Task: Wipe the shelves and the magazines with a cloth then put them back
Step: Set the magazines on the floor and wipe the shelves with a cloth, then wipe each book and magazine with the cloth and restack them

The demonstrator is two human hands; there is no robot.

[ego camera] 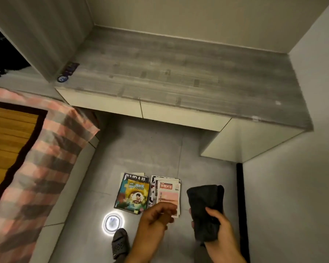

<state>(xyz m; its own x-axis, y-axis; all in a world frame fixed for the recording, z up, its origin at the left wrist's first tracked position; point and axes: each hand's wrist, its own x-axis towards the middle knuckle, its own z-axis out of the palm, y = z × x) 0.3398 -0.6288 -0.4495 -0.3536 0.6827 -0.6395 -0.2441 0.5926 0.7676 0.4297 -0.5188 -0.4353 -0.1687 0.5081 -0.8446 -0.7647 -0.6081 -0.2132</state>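
Magazines in two low stacks, lying flat side by side on the grey tiled floor (144, 149), just below the front edge of the shelf. Left stack (132, 194) topped by a glossy cover in green and yellow with a cartoon figure, a dark-titled issue showing beneath its far edge. Right stack (167, 193) topped by a pale pink cover with a red title block, several white page edges fanned out under it. Stacks almost touching along their inner edges.

Grey wood-grain shelf (188, 76), long and wide, bare across its top, set into a pale-walled alcove with white drawer fronts under its front edge. Small dark blue label-like item (67, 72) at the left end of the shelf, against the side panel.

Right hand (219, 226) curled round a dark grey folded cloth (204, 205), thumb across the front, cloth standing upward out of the grip and held above the floor to the right of the magazines. Left hand (158, 215) loosely curled, hovering over the near corner of the right stack; contact with the pink cover impossible to tell, fingertips blurred.

Pink and grey checked blanket (46, 158) over the bed at left, a woven bamboo mat (10, 137) on top. Round glowing white ring (112, 222) on the floor near the left stack. Dark perforated slipper (120, 243) on a foot at the bottom edge.
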